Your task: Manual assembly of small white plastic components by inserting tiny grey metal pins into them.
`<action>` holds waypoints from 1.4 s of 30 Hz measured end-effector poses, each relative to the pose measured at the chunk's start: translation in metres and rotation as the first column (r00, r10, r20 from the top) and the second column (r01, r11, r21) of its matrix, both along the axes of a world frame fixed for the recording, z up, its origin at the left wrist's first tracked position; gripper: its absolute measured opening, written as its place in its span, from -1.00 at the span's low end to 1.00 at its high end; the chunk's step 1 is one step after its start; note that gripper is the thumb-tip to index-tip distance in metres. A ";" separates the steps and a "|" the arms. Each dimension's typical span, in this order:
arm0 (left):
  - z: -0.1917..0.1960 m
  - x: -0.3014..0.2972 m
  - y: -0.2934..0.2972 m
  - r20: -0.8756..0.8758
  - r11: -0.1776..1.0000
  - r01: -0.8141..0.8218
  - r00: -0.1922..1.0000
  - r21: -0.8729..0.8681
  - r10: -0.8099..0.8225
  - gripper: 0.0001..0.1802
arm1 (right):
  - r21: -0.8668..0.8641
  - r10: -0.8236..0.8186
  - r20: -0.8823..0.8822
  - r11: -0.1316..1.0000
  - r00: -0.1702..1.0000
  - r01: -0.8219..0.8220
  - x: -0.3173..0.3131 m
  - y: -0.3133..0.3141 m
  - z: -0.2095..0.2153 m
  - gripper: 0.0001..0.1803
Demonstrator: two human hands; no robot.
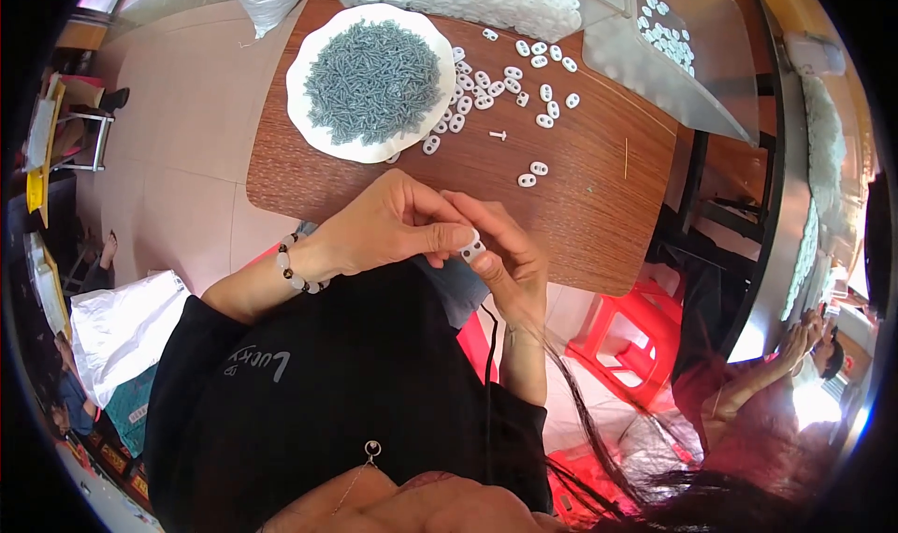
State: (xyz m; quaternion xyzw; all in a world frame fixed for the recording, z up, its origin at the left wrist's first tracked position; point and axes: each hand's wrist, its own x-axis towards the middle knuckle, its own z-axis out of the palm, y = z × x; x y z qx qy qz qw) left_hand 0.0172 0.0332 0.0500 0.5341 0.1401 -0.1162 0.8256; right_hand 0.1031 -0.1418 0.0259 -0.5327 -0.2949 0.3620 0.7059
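Observation:
A small white oval piece with two dark holes [472, 249] is held in front of my body, just off the table's near edge. My left hand [398, 222] pinches its upper left end between thumb and forefinger. My right hand [513, 263] grips it from the other side, the thumb pressed on its lower right end and the fingers curled behind. Beyond my hands, several like white pieces [483, 102] lie scattered on the brown table [580, 224]. A small white T-shaped part [498, 136] lies apart from them.
A scalloped white plate [297, 102] heaped with small blue-grey rods [374, 79] stands at the table's far left. At the back are clear bins [678, 84] with white pieces. A thin stick [626, 159] lies at right. Red stools [631, 341] and another person's arm [758, 379] are at right.

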 end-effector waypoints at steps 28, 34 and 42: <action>0.013 -0.016 -0.009 0.085 0.991 0.014 0.996 0.132 -0.026 -0.89 | -0.048 -0.073 0.320 0.994 0.945 0.093 -0.017 -0.008 0.007 -0.57; 0.017 -0.017 -0.011 0.080 0.986 -0.001 0.997 0.164 -0.013 -0.90 | -0.050 -0.136 0.345 0.985 0.929 0.163 -0.021 -0.007 0.005 -0.53; 0.026 -0.019 -0.013 0.088 0.982 -0.005 0.996 0.189 -0.012 -0.90 | 0.008 -0.152 0.472 0.986 0.869 0.168 -0.022 -0.011 0.002 -0.59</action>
